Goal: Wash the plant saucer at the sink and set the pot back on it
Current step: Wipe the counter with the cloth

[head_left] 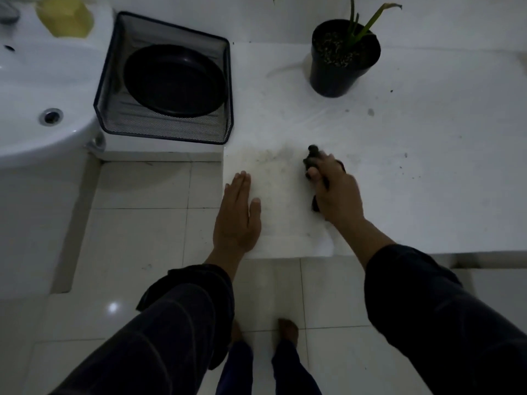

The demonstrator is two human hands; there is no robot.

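Floor: pale glossy tiles [137, 229] nearest the camera, with the person's bare feet [288, 329] and dark trouser legs on them.
Left hand: the left hand [238, 216] lies flat, fingers straight and together, palm down on the near left edge of a white paper towel [273, 195].
Right hand: the right hand [333, 189] has its fingers curled around a dark, blurred brush-like tool [312, 158]; what it is exactly cannot be told. Its dark tip touches the towel's right part.
Paper towel: spread on the near corner of the white worktop [427, 166], smudged with brownish dirt between the two hands.
Worktop: dark specks of soil lie scattered to the right and beyond the towel.
Saucer: the black round plant saucer [174, 81] leans tilted inside a dark wire-mesh basket [171, 132] on the far left of the worktop.
Pot: the black plant pot [340, 69], with soil and green stalks, stands upright at far right, well apart from the saucer.
Sink: a white basin [34, 89] at far left, just beside the basket; a yellow object [65, 15], blurred, sits behind it.
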